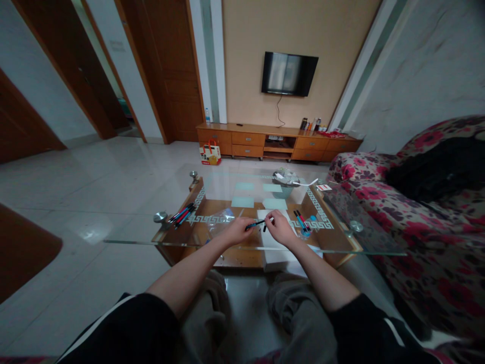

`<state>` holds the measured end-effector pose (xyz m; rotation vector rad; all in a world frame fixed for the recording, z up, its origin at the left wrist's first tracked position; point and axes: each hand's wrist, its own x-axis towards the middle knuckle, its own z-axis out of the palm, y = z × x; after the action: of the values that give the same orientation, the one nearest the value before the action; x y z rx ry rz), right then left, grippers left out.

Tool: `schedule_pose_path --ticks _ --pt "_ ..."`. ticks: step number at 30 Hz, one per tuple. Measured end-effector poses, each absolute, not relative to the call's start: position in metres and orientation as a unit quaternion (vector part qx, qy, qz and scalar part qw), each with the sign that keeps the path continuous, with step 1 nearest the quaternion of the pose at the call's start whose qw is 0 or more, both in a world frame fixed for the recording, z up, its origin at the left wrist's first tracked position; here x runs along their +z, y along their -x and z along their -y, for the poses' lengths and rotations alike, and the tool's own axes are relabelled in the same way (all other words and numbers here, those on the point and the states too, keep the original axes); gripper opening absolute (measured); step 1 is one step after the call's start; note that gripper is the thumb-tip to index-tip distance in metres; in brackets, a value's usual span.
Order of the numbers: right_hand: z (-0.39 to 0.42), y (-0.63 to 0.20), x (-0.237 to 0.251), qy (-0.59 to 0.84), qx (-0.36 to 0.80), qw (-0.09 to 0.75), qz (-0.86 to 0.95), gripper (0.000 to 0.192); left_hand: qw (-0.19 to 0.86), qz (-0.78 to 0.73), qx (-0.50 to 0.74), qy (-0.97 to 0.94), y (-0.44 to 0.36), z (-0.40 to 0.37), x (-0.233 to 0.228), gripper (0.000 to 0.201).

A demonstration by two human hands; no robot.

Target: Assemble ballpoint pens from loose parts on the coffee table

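Note:
A slim dark pen (258,223) with a blue part spans the gap between my hands, above the glass table. My left hand (239,230) is closed around its blue end. The fingertips of my right hand (280,227) are pinched at the pen's other end. Just under those fingers shows a short black piece (264,228); whether it is held or lies below, I cannot tell. A bundle of pens (182,216) in red, blue and black lies left of my left hand. Several more pens (302,221) are to the right of my right hand.
The glass tabletop (125,233) has a front edge under my forearms. A white box (273,257) shows below my right hand, and clear plastic packaging (222,218) near my left. A basket (286,184) stands at the back right. A flowered sofa (428,242) is on the right.

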<state>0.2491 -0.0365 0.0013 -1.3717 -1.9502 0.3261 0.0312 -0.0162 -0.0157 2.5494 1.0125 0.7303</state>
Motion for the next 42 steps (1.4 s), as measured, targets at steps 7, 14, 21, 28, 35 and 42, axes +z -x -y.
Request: schedule_pose_path --ticks 7,14,21,28,35,42 --pt "0.0368 -0.2494 0.0019 0.523 0.126 0.362 0.761 0.016 0.152 -0.358 0.241 -0.889 -0.0309 0.0157 -0.0155 0.018" --pt "0.0386 -0.2487 0.0007 0.517 0.141 0.352 0.768 0.009 0.160 -0.362 0.234 -0.888 -0.0303 0.0163 -0.0152 0.022" --pt "0.0368 -0.2493 -0.0020 0.503 0.157 0.346 0.776 0.006 0.158 -0.368 0.227 -0.888 -0.0308 0.0178 -0.0128 0.020" --pt "0.0374 -0.2495 -0.0008 0.499 0.152 0.339 0.783 0.020 0.152 -0.361 0.237 -0.889 -0.0301 0.0181 -0.0118 0.023" --pt "0.0367 -0.2482 0.0016 0.496 0.137 0.338 0.788 0.029 0.147 -0.352 0.236 -0.894 -0.0340 0.0184 -0.0111 0.026" --pt "0.0344 -0.2432 0.0067 0.484 0.113 0.338 0.799 0.029 0.155 -0.349 0.257 -0.888 -0.0313 0.0142 -0.0152 0.028"
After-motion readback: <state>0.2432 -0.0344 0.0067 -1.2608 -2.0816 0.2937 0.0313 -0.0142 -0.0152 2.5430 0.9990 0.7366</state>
